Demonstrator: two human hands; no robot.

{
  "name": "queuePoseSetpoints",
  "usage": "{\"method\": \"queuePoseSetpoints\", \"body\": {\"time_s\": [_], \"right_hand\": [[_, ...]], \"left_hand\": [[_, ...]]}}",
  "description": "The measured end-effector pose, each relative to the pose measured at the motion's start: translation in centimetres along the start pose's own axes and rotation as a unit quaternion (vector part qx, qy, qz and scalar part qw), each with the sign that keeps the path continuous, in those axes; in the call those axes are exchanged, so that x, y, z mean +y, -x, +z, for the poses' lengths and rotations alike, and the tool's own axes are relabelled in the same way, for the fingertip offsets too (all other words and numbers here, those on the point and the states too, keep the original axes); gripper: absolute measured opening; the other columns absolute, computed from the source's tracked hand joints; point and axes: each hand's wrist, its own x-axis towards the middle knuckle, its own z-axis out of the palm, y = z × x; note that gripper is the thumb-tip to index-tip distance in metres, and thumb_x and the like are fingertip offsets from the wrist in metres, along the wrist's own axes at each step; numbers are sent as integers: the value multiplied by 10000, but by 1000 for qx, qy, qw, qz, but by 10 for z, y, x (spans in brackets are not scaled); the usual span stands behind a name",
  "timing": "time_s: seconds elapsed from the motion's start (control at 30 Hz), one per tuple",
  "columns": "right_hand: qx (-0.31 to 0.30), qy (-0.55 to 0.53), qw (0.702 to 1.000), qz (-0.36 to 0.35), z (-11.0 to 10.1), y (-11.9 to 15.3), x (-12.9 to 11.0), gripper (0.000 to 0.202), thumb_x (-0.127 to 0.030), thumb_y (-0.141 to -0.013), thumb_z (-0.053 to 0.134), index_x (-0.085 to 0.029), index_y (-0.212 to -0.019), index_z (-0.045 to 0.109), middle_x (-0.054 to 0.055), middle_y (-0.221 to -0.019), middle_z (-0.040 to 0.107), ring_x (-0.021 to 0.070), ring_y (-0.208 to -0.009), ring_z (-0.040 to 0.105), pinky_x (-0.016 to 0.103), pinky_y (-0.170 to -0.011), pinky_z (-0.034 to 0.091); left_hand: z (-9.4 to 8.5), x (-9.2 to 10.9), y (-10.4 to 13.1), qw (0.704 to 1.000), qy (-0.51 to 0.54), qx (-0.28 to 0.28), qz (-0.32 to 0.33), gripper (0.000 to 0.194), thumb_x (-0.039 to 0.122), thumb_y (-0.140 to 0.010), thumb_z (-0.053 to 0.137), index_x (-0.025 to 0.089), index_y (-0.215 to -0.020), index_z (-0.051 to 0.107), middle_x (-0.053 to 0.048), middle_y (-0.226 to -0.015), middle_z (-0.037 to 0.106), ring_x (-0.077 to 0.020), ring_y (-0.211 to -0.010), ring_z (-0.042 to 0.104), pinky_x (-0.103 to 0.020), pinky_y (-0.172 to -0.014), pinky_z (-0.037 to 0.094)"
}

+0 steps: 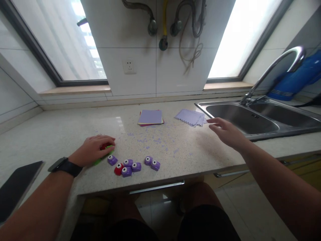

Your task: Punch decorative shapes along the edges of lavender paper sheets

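My left hand, with a dark watch on its wrist, lies low on the counter at the left. Its fingers curl over a red and green thing, mostly hidden under the hand, whose kind I cannot make out. Just right of it sit several small purple craft punches with white round tops and one red craft punch. Over the counter's right side, my right hand is open and holds nothing. Its fingertips are close to overlapping lilac paper sheets with punched edges; whether they touch is unclear.
A stack of coloured paper, lilac on top, lies mid-counter. Lilac paper scraps are scattered before it. The steel sink with its faucet is at the right. A dark flat object lies at the far left.
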Motion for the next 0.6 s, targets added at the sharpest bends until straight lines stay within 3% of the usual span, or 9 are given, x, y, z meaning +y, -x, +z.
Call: {"method": "queuePoseSetpoints", "body": {"time_s": [0.17,0.33,0.4,0.47,0.6], "right_hand": [[17,-25,999,-26,30,-27,-33,329,-396,-977,557,-179,-1152,731,160,-1222,746,299,-1052,699,451,-879,552],[-11,-37,999,-22,96,-71,-91,231,-348,-986,561,-181,-1006,719,115,-1000,783,245,-898,711,350,-772,520],[-24,-24,999,-16,123,-92,-112,222,-373,-976,611,-178,-996,715,123,-1016,788,260,-948,717,339,-799,515],[-35,-1,999,-4,146,-112,-128,264,-405,-956,663,-160,-1043,707,152,-1077,786,290,-1036,717,341,-844,515],[-48,49,997,39,176,-144,-145,647,-566,-882,744,-67,-1279,632,268,-1262,727,362,-1177,701,375,-897,538]], "left_hand": [[0,-9,7,1000,15,2,-21,375,540,-1010,529,249,-1022,765,-78,-1234,784,-291,-1110,705,-416,-995,518],[-8,2,4,999,-11,19,-42,401,562,-1009,506,277,-1018,789,-52,-1238,794,-309,-1184,689,-462,-1055,494],[-13,23,0,998,-28,37,-42,395,535,-1024,488,274,-1051,783,-47,-1287,779,-315,-1237,664,-504,-1074,478],[-16,53,-5,999,-23,48,0,402,498,-1051,448,263,-1080,772,-62,-1328,759,-307,-1253,654,-531,-1096,456],[-9,123,-11,991,-15,40,129,415,504,-1037,510,255,-1312,696,-104,-1491,659,-336,-1374,579,-600,-1167,375]]}}
